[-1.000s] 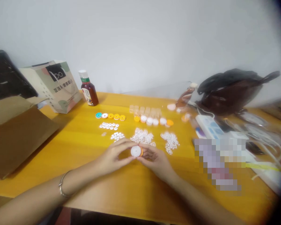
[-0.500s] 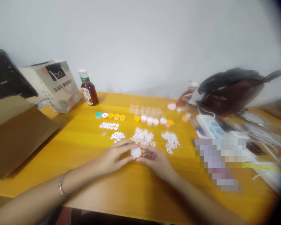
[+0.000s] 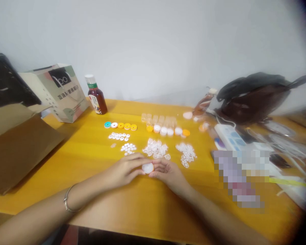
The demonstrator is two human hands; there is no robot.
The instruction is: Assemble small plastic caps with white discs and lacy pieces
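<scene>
Between both hands, over the front middle of the wooden table (image 3: 97,200), is a small round white piece with an orange edge (image 3: 148,168). My left hand (image 3: 129,170) grips it from the left with thumb and fingers. From the right, my right hand (image 3: 167,173) pinches its orange side. Just beyond my fingers lie small white discs (image 3: 128,148) and a pile of translucent, perforated flat pieces (image 3: 155,148), with a second such pile (image 3: 186,153) to the right. Farther back are a row of teal, white and orange rings (image 3: 120,126) and a row of white and orange caps (image 3: 163,131).
An open cardboard box (image 3: 22,149), a paper bag (image 3: 62,95) and a dark red bottle (image 3: 97,99) stand left. Clear small cylinders (image 3: 161,120) sit at the back. Rightward are a brown bottle (image 3: 204,103), a dark bag (image 3: 252,102), a power strip (image 3: 229,136) and cables.
The round piece between my hands is tilted slightly differently, and its orange edge shows less. Both hands keep nearly the same place and grip.
</scene>
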